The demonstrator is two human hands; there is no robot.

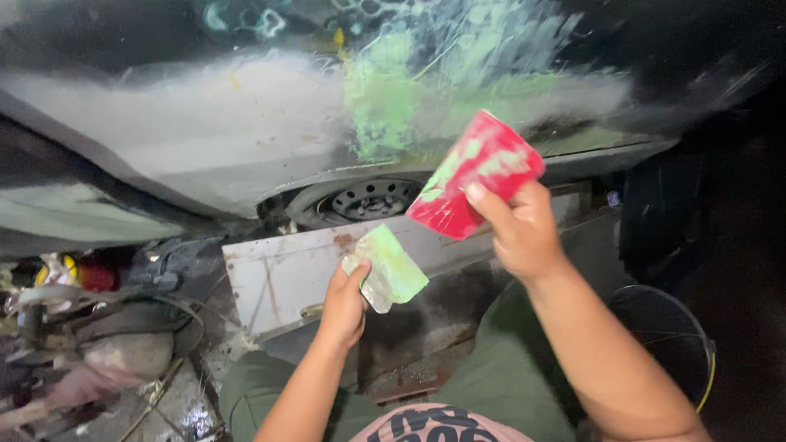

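We look down on our two hands held in front of a car body panel (246,139), and we place everything against that panel. Our right hand (520,233) is closed around the lower corner of a red spreader card (475,176), thumb on its face, fingers behind. The card is smeared with pale green filler and tilts up toward the panel, just below a patch of green filler (385,106) spread over the sanded grey area. We cannot tell whether the card's top edge touches the panel or only sits in front of it.

Our left hand (344,303) grips a smaller metal scraper (389,270) coated in the same green paste, pinched between thumb and fingers. It sits lower than the red card, below the panel's bottom edge and apart from it.

Under the panel a wheel (368,200) with a dark steel rim shows in the arch. Beneath that, a white metal sheet (278,278) with rust spots leans across the ground. To the far lower left of the panel lies a heap of tangled cables and clutter (90,327). At lower right of the panel, a round wire fan guard (663,327) stands beside our green trousers (499,376).
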